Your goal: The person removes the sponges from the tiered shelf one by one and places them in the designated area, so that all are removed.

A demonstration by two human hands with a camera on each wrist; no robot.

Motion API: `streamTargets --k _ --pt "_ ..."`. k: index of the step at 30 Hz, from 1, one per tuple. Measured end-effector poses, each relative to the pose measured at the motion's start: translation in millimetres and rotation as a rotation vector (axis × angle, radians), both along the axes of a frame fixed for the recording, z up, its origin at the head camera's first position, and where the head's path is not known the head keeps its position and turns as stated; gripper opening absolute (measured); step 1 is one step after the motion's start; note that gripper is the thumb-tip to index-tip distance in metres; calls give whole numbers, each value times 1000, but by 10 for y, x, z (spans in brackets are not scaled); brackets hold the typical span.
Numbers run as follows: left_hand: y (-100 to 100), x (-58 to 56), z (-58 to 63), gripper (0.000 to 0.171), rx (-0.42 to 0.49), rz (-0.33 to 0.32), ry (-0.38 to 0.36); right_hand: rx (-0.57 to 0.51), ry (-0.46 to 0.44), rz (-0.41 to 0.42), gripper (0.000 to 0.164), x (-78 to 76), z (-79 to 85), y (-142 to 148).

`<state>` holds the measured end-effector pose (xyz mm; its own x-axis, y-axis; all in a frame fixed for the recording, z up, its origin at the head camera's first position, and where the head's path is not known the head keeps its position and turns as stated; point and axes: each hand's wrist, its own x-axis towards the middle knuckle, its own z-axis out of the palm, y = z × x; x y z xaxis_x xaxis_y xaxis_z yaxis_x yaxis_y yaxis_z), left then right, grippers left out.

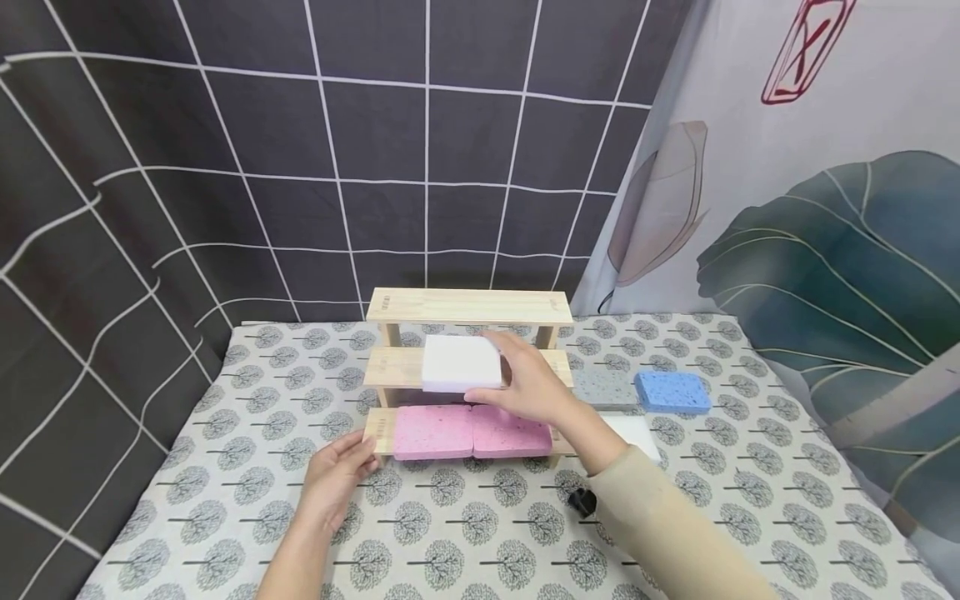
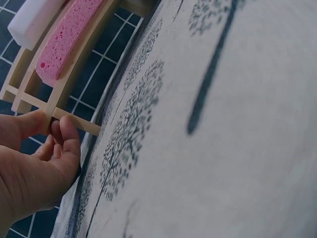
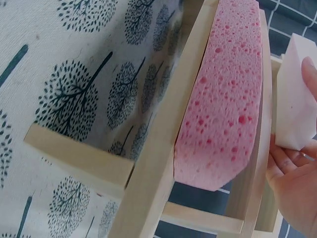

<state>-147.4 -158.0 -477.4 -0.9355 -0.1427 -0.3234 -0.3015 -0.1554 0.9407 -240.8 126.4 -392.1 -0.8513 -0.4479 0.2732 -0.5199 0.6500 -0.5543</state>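
A three-tier wooden rack (image 1: 468,306) stands on the tablecloth. Two pink sponges (image 1: 433,432) lie side by side on its lowest tier. At the middle tier, my right hand (image 1: 528,379) grips a white sponge block (image 1: 460,362) by its right end, thumb in front and fingers behind. The right wrist view shows the white block (image 3: 294,94) between thumb and fingers; whether it rests fully on the tier I cannot tell. My left hand (image 1: 333,475) pinches the left end of the lowest tier, with thumb and curled fingers (image 2: 69,139) around the wood.
Right of the rack lie a grey sponge (image 1: 603,389), a blue sponge (image 1: 672,392) and another white block (image 1: 633,433), partly hidden by my right arm. A small black object (image 1: 582,502) sits near the sleeve. Dark gridded cloth (image 1: 375,208) hangs behind.
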Motion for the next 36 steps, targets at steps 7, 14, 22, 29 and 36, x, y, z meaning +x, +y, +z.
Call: streamTargets --k 7,14,22,29,36 --pt "-1 4 0 46 -3 -2 1 -4 13 4 94 13 14 99" --pt "-10 5 -7 47 -14 -3 -6 -35 25 23 90 25 1 212" --pt "-7 7 -2 48 -17 -9 -8 -25 32 29 90 33 -49 310" --pt "-8 15 9 48 -5 -11 -9 -68 5 11 89 68 -60 420" --pt "-11 17 10 48 -2 -12 -10 -91 38 7 88 87 -94 499"
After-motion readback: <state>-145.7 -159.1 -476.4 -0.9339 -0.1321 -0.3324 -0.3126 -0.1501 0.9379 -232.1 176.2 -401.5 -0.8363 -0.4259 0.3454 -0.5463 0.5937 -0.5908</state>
